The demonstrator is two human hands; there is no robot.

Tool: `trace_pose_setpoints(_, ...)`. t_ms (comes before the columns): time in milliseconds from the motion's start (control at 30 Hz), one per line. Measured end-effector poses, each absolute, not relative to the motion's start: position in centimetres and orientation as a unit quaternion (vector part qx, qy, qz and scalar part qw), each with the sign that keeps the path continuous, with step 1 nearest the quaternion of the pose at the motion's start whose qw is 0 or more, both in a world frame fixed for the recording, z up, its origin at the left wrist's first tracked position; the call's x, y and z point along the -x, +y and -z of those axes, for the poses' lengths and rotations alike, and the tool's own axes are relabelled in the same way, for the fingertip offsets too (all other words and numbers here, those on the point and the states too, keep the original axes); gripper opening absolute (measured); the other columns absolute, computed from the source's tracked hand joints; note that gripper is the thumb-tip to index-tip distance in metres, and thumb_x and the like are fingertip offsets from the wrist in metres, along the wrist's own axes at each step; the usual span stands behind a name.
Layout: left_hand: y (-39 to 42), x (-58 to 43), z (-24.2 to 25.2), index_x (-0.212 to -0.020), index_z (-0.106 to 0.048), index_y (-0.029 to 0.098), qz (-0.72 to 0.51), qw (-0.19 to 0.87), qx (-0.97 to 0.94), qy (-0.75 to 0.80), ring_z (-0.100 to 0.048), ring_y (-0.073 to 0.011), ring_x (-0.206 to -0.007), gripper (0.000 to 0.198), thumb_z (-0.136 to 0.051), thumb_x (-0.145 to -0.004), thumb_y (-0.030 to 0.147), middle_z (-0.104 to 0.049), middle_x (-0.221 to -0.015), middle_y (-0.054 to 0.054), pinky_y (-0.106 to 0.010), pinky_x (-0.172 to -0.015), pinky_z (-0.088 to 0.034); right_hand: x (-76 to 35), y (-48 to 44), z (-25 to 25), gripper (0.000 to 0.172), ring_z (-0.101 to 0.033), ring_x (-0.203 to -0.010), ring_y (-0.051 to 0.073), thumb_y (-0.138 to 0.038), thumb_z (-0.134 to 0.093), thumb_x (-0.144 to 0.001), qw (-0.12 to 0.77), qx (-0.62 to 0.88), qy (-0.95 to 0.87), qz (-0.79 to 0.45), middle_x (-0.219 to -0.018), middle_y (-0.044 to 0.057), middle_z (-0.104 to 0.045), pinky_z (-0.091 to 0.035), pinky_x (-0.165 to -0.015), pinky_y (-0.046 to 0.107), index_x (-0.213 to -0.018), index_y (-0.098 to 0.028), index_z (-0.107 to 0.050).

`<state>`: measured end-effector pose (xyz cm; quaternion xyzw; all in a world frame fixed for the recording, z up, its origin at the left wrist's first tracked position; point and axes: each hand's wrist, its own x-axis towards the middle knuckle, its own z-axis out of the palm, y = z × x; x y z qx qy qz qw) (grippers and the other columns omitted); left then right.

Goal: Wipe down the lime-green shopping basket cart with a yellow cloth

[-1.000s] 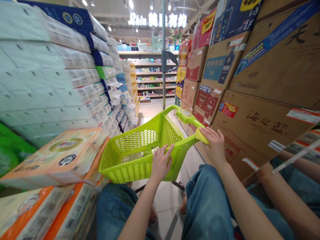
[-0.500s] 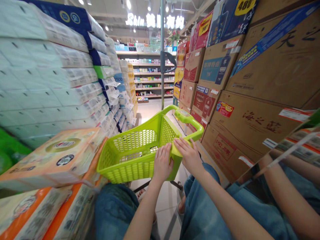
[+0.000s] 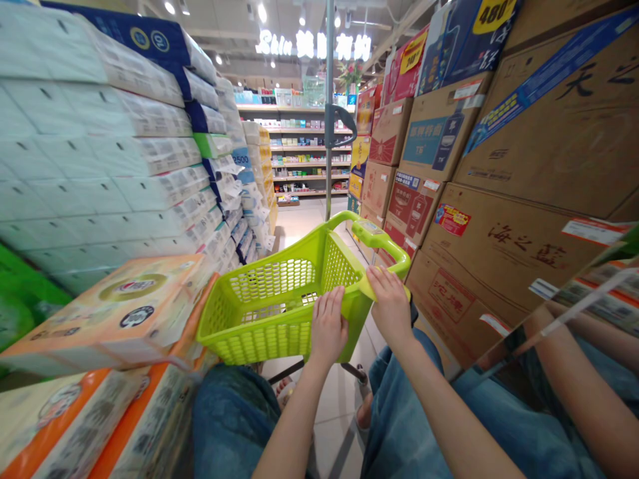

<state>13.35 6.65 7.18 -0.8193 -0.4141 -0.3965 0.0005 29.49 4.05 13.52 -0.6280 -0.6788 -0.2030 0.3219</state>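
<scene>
Store aisle [image 3: 295,219] — right hand [image 3: 392,307] slid yellow cloth [image 3: 368,288] toward the handle [image 3: 395,251].

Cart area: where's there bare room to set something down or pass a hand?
Set-down: bare floor beyond the green cart, between the stacked packs and the cartons. Hand: the cart's open top, between its side rims. Crowded: its near side, where the left hand rests and the right hand presses a yellow cloth.

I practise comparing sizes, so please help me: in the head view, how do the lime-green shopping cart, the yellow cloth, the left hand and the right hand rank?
Largest to smallest:
1. Lime-green shopping cart
2. Left hand and right hand: too alike to rank
3. Yellow cloth, partly covered
</scene>
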Motion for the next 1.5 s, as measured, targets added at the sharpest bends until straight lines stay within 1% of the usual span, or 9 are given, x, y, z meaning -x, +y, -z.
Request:
trace_pose_setpoints(167, 6.6, -13.2, -7.4, -0.146, -0.035, 0.016, 0.389, 0.007, 0.824, -0.411, -0.045, -0.0254, -0.135, 0.070, -0.049, -0.078, 0.007, -0.052, -0.145, -0.011, -0.050, -0.118, -0.032, -26.5, 3.9, -12.2, 0.066, -0.046, -0.136, 0.025, 0.003, -0.043, -0.076, 0.313, 0.595, -0.719, 0.177, -0.143, 0.007, -0.058, -0.033, -0.117, 0.044, -0.138, -0.015, -0.055)
trace_pose_setpoints(333, 6.5, -13.4, -7.2, -0.149, -0.032, 0.017, 0.394, 0.013, 0.822, -0.410, -0.045, -0.0253, -0.136, 0.072, -0.048, -0.079, 0.005, -0.051, -0.146, -0.011, -0.051, -0.118, -0.030, -30.6, 3.6, -12.6, 0.068, -0.044, -0.137, 0.022, 0.003, -0.040, -0.080, 0.276, 0.528, -0.779, 0.198, -0.146, 0.003, -0.055, -0.030, -0.120, 0.044, -0.143, -0.020, -0.050)
trace_pose_setpoints(533, 6.4, -13.7, -6.9, -0.148, -0.032, 0.017, 0.398, 0.019, 0.818, -0.414, -0.044, -0.0251, -0.136, 0.072, -0.048, -0.079, 0.004, -0.052, -0.146, -0.010, -0.050, -0.120, -0.029, -37.2, 4.1, -13.8, 0.075, -0.047, -0.136, 0.021, 0.003, -0.041, -0.073, 0.381, 0.595, -0.674, 0.215, -0.142, 0.005, -0.059, -0.030, -0.119, 0.050, -0.141, -0.024, -0.052)
trace_pose_setpoints(700, 6.4, -13.6, -7.0, -0.148, -0.032, 0.016, 0.396, 0.015, 0.818, -0.417, -0.044, -0.0252, -0.136, 0.072, -0.049, -0.079, 0.004, -0.051, -0.146, -0.010, -0.050, -0.119, -0.029, -33.0, 4.1, -12.0, 0.087, -0.028, -0.149, 0.021, 0.005, -0.036, -0.069, 0.455, 0.624, -0.610, 0.175, -0.154, 0.005, -0.045, -0.026, -0.122, 0.053, -0.152, -0.024, -0.037)
trace_pose_setpoints(800, 6.4, -13.3, -7.0, -0.148, -0.031, 0.018, 0.390, 0.005, 0.823, -0.412, -0.044, -0.0260, -0.137, 0.073, -0.048, -0.079, 0.005, -0.050, -0.147, -0.010, -0.052, -0.119, -0.029, -28.7, 3.8, -9.5, 0.086, -0.022, -0.151, 0.021, 0.005, -0.033, -0.073, 0.441, 0.586, -0.656, 0.176, -0.154, 0.006, -0.045, -0.026, -0.122, 0.052, -0.155, -0.022, -0.031)
trace_pose_setpoints(1000, 6.4, -13.1, -7.1, -0.149, -0.030, 0.018, 0.383, 0.005, 0.831, -0.403, -0.042, -0.0261, -0.138, 0.072, -0.048, -0.080, 0.007, -0.049, -0.148, -0.011, -0.051, -0.120, -0.028, -29.0, 3.9, -7.2, 0.076, -0.028, -0.149, 0.020, 0.002, -0.032, -0.081, 0.372, 0.509, -0.751, 0.197, -0.150, 0.007, -0.050, -0.031, -0.120, 0.050, -0.153, -0.024, -0.036)
trace_pose_setpoints(1233, 6.4, -13.3, -7.1, -0.149, -0.031, 0.017, 0.387, 0.018, 0.825, -0.412, -0.044, -0.0264, -0.136, 0.073, -0.049, -0.079, 0.005, -0.051, -0.146, -0.010, -0.051, -0.119, -0.030, -35.0, 4.4, -10.0, 0.079, -0.023, -0.151, 0.021, 0.005, -0.032, -0.079, 0.465, 0.553, -0.656, 0.219, -0.156, 0.008, -0.042, -0.025, -0.121, 0.056, -0.152, -0.025, -0.037)
trace_pose_setpoints(1433, 6.5, -13.2, -6.9, -0.149, -0.030, 0.017, 0.387, 0.023, 0.826, -0.409, -0.044, -0.0262, -0.137, 0.075, -0.049, -0.078, 0.005, -0.051, -0.147, -0.010, -0.051, -0.119, -0.030, -34.4, 3.8, -12.2, 0.072, -0.036, -0.145, 0.023, 0.001, -0.038, -0.080, 0.526, 0.546, -0.633, 0.157, -0.157, 0.014, -0.037, -0.036, -0.117, 0.051, -0.149, -0.019, -0.035)
trace_pose_setpoints(1500, 6.4, -13.1, -6.8, -0.150, -0.029, 0.018, 0.386, 0.022, 0.827, -0.409, -0.044, -0.0266, -0.137, 0.076, -0.049, -0.078, 0.004, -0.051, -0.147, -0.010, -0.051, -0.119, -0.030, -34.8, 3.7, -13.4, 0.060, -0.045, -0.140, 0.025, -0.005, -0.043, -0.083, 0.554, 0.546, -0.605, 0.174, -0.156, 0.016, -0.037, -0.042, -0.112, 0.049, -0.141, -0.019, -0.044)
